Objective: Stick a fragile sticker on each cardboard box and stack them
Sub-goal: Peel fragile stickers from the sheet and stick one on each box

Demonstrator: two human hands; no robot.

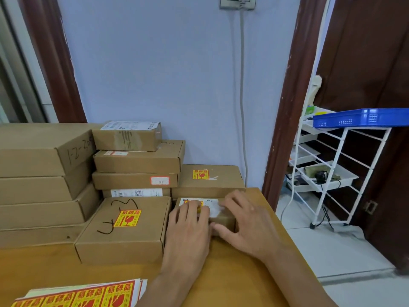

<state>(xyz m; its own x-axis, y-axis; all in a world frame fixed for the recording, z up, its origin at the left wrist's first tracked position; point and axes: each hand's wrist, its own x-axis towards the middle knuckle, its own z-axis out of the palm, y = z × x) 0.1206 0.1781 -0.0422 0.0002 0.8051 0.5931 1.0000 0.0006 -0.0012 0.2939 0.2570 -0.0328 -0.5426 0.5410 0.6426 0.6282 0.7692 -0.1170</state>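
A small cardboard box (223, 219) with a white label lies on the wooden table (243, 280), right of centre. My left hand (190, 227) lies flat on its top, fingers pressing a yellow-red fragile sticker (199, 203) that is mostly hidden under them. My right hand (245, 220) holds the box from the right, thumb on its front face and fingers over the top. To the left sits a larger box (124, 231) bearing a fragile sticker. Behind stands another stickered box (210, 177). A sheet of fragile stickers (84, 294) lies at the near left edge.
Stacks of plain cardboard boxes (44, 173) fill the table's left and back against the blue wall. The table's right edge drops to a tiled floor. A white wire rack (340, 165) with a blue crate (363, 117) stands in the doorway to the right.
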